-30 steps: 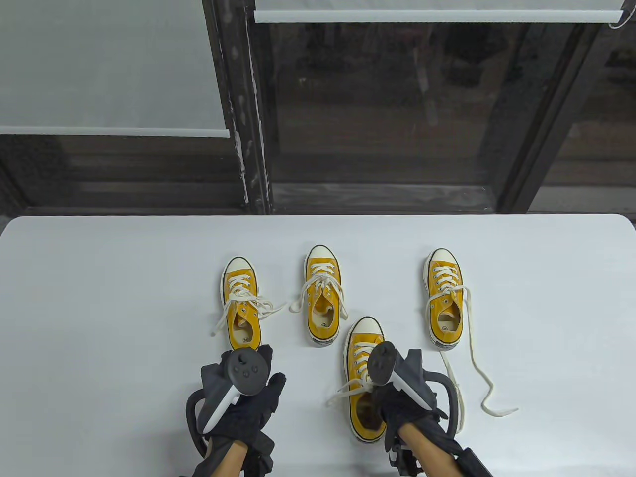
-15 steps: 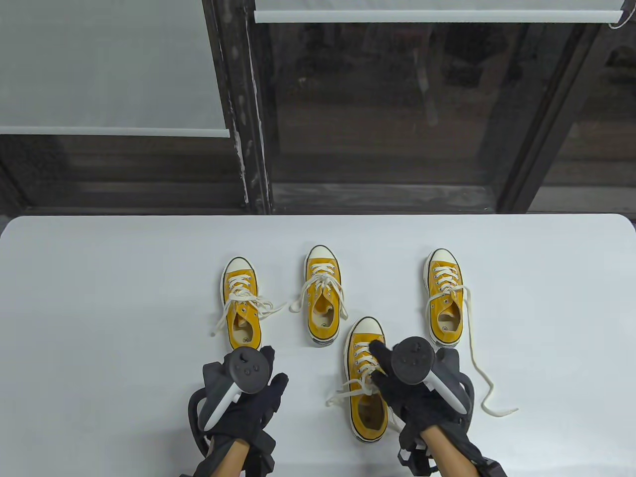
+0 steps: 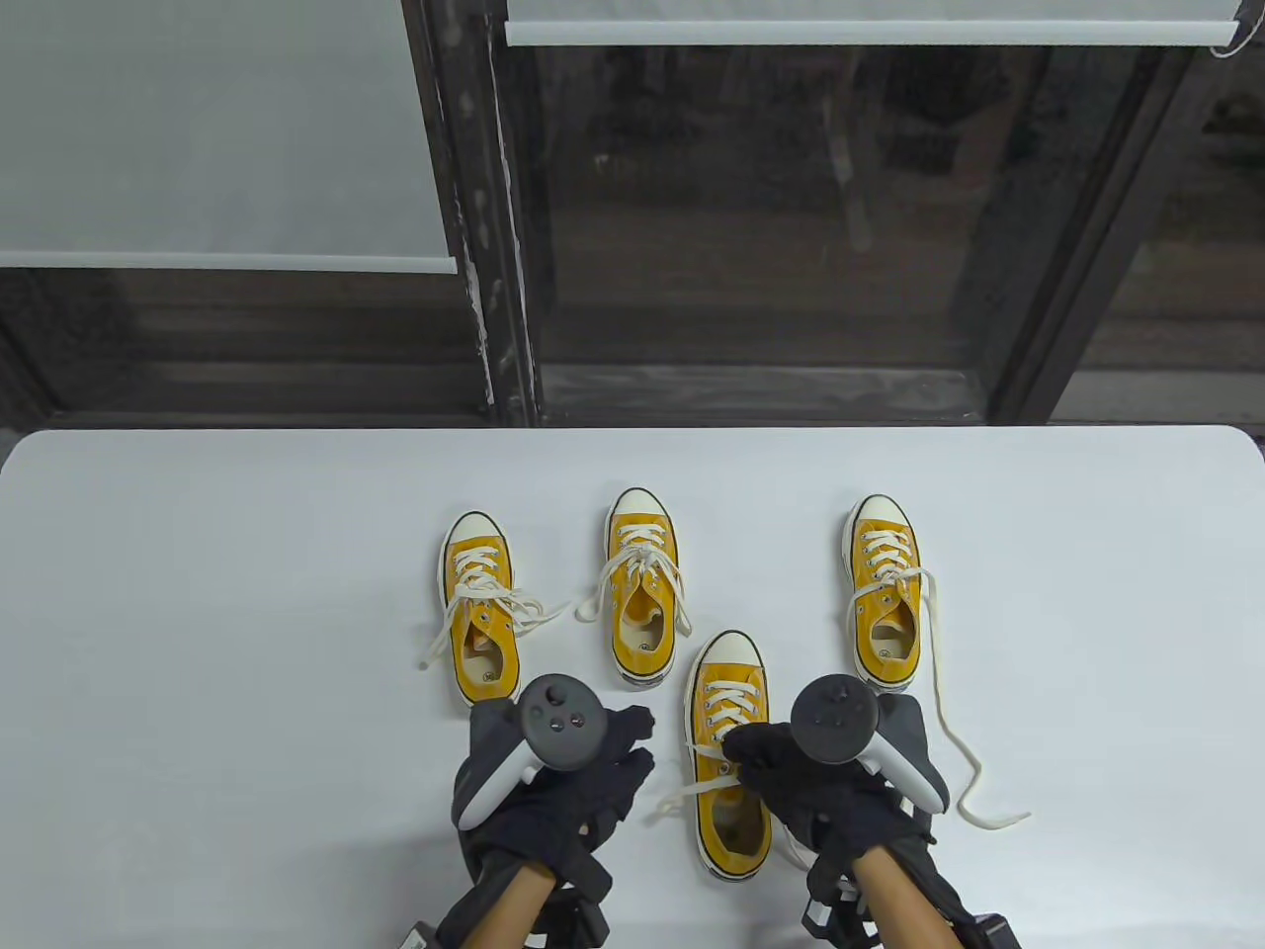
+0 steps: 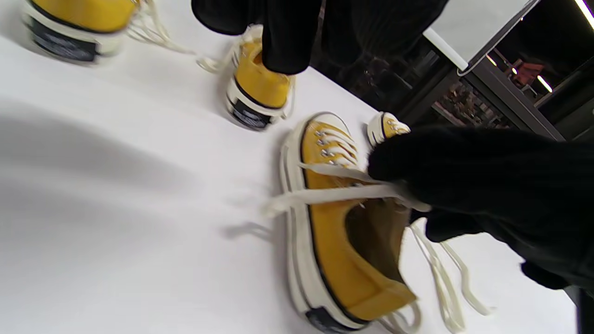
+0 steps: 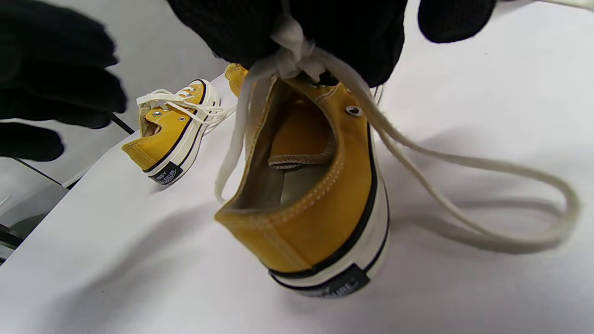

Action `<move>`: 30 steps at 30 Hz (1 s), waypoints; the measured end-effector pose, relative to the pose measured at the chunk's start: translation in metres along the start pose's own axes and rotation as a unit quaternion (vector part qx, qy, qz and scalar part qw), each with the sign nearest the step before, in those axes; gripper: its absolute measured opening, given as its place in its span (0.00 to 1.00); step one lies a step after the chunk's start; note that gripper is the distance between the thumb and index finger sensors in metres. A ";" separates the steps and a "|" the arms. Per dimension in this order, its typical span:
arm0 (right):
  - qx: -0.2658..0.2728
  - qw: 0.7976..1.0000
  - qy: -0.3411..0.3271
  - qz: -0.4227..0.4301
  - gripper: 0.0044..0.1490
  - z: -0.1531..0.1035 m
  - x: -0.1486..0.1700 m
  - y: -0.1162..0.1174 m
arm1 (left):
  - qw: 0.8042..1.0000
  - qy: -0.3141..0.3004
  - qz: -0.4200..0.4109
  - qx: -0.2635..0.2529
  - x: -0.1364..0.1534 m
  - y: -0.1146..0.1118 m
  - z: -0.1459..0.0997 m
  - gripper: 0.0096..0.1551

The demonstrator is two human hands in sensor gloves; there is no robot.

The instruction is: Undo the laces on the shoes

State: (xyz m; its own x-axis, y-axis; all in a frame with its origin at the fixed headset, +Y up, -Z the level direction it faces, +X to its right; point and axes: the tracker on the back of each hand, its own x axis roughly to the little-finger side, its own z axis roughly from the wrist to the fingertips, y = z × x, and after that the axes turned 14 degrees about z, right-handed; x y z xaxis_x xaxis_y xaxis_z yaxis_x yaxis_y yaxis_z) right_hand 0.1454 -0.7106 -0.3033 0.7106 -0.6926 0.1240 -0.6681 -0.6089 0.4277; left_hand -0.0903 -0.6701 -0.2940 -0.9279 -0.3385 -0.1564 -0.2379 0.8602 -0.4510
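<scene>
White table (image 3: 198, 613) in front of a dark-framed window (image 3: 751, 217); two pale roller blinds (image 3: 217, 129) partly lowered. Four yellow low-top sneakers on the table, toes pointing away from the person.

Left to right:
- Far-left shoe (image 3: 480, 608): laces tied in a bow, loose ends spilling left and right onto the table.
- Left hand (image 3: 558, 781): gloved, tracker (image 3: 561, 722) on its back. Sits just near of the far-left shoe and left of the near shoe. Fingers spread loose, holding nothing. A lace end lies just beside its fingertips; contact cannot be told.
- Middle shoe (image 3: 642, 588): set slightly farther back, bow still tied, loops draping over both sides.
- Near shoe (image 3: 729, 751): closest to the person, between the two hands. Its knot (image 5: 292, 55) sits at the top of the tongue. One lace end (image 3: 682, 796) runs left off the shoe onto the table; a loop (image 5: 510, 204) lies on the table on the shoe's right side.
- Right hand (image 3: 820, 781): gloved, tracker on its back, over the right side of the near shoe. Fingertips (image 5: 260, 32) pinch the lace at the knot.
- Far-right shoe (image 3: 885, 593): already untied; long lace (image 3: 964, 761) trails toward the person across the table.
</scene>
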 end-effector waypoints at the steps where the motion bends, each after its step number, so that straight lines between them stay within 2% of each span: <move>1: -0.004 1.000 0.001 0.003 0.27 0.000 0.001 0.001 | 1.000 0.010 0.005 0.010 -0.008 -0.003 0.009 0.30; 4: -0.011 1.000 0.005 0.017 0.26 0.002 0.005 0.001 | 0.998 0.032 0.039 0.039 -0.029 -0.017 0.037 0.29; 8: -0.018 0.999 0.013 0.034 0.25 0.005 0.009 0.001 | 0.990 0.061 0.091 0.085 -0.044 -0.039 0.061 0.32; 10: -0.025 0.999 0.015 0.042 0.25 0.005 0.009 0.001 | 0.988 0.069 0.110 0.081 -0.046 -0.049 0.066 0.36; 12: -0.032 0.998 0.015 0.048 0.25 0.006 0.009 0.002 | 0.987 0.085 0.126 0.054 -0.047 -0.057 0.066 0.36; 16: -0.035 0.997 0.019 0.070 0.29 0.005 0.010 0.000 | 0.981 0.093 0.161 0.051 -0.046 -0.065 0.066 0.24; 19: -0.035 0.995 0.026 0.094 0.35 0.006 0.014 -0.002 | 0.985 0.090 0.137 0.051 -0.043 -0.063 0.065 0.22; 21: -0.054 0.993 0.026 0.105 0.37 0.007 0.016 -0.001 | 0.990 0.082 0.107 0.050 -0.040 -0.057 0.063 0.21; 25: -0.086 0.991 0.032 0.101 0.38 0.011 0.018 0.003 | 0.997 0.055 0.037 0.030 -0.035 -0.041 0.053 0.20; 30: -0.086 0.991 0.044 0.094 0.37 0.014 0.024 0.003 | 0.998 0.025 -0.055 0.019 -0.030 -0.017 0.040 0.19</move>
State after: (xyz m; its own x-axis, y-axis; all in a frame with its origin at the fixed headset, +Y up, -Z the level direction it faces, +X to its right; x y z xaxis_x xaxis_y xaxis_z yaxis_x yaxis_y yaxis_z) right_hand 0.1569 -0.7344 -0.3117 0.5993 -0.7459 0.2905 -0.7481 -0.3928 0.5348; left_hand -0.0469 -0.6896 -0.3172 -0.9104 -0.4093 -0.0600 -0.3285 0.8035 -0.4965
